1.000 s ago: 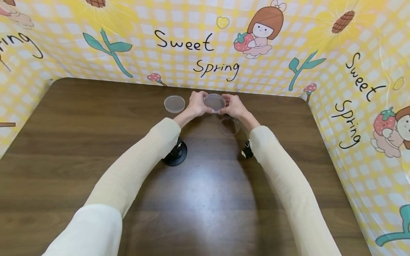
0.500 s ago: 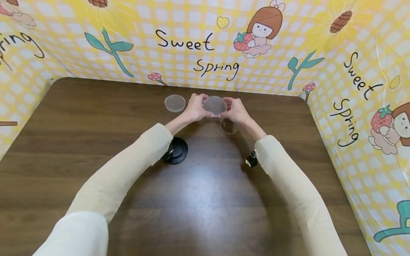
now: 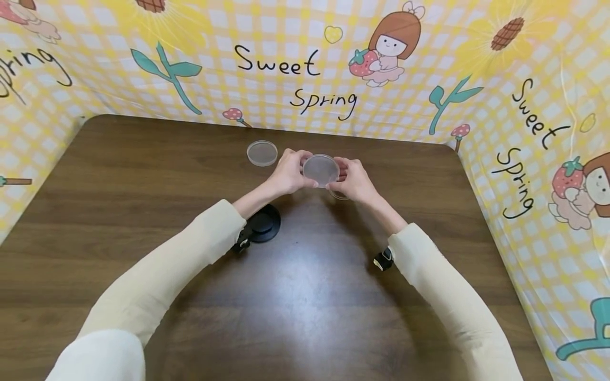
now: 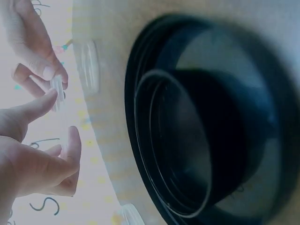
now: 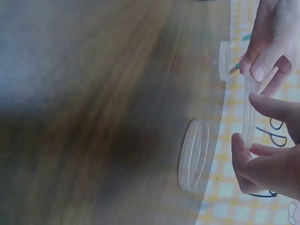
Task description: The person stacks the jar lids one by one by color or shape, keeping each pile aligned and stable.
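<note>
A clear, round petri dish [image 3: 321, 170] is held up off the table between both hands. My left hand [image 3: 290, 173] pinches its left edge, thumb in front and fingers behind. On the opposite edge, my right hand [image 3: 355, 180] grips it the same way. Seen edge-on in the right wrist view, the dish [image 5: 249, 112] is thin and stands nearly upright to the camera. Below the right hand, a second clear dish [image 5: 188, 157] lies on the table; in the head view the held dish and right hand hide most of it. Another clear dish [image 3: 262, 153] lies left of my left hand.
A black round object [image 3: 266, 225] with a raised ring in its middle stands on the brown wooden table [image 3: 305, 296], close to my left wrist. A yellow checked cloth [image 3: 267, 95] with printed drawings hangs along the back and sides. Black wrist cameras [image 3: 383, 259] hang under the sleeves.
Both hands have drawn the held dish back toward me and slightly right. It now overlaps the dish on the table beneath. The forearms have spread apart.
</note>
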{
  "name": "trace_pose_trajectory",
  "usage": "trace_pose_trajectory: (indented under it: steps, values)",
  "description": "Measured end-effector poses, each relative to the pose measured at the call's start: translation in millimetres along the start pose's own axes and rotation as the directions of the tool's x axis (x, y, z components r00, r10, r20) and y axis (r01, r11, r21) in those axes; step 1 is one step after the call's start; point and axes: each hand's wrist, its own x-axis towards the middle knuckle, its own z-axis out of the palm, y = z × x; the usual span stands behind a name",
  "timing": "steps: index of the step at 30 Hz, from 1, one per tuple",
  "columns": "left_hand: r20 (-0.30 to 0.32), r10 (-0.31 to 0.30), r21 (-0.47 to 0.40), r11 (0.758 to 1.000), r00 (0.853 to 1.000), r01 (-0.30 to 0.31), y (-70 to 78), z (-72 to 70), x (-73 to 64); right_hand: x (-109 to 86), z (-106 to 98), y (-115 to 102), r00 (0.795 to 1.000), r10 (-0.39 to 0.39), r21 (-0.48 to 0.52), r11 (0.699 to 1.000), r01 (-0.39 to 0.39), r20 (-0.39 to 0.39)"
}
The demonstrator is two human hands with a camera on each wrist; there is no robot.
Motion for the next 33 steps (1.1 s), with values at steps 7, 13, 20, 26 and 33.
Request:
trace_pose_trajectory:
  steps: [7,13,20,26,33]
  values:
    - [-0.01,0.04,-0.048,0.998,0.999,-0.04,-0.1,3.3,-19.5,-22.9,6,2,1.0,-0.016,0.017,1.0,0.016,-0.025]
    - [0.003,0.033,-0.154,0.987,0.999,-0.033,-4.6,12.0,-36.4,-40.3,13,4,0.999,-0.006,0.03,1.0,0.007,-0.036]
    - [0.014,0.034,-0.182,0.983,0.999,-0.031,-0.7,14.1,-51.5,-54.3,14,7,0.998,-0.044,0.087,0.995,0.049,-0.051]
    - [0.022,0.038,-0.18,0.983,0.999,-0.034,0.8,17.2,-61.1,-61.4,14,10,0.999,-0.041,0.084,0.996,0.042,-0.018]
    - [0.022,0.053,-0.158,0.986,0.998,-0.049,1.7,26.9,-69.1,-68.2,15,17,1.0,-0.029,0.057,0.998,0.029,0.011]
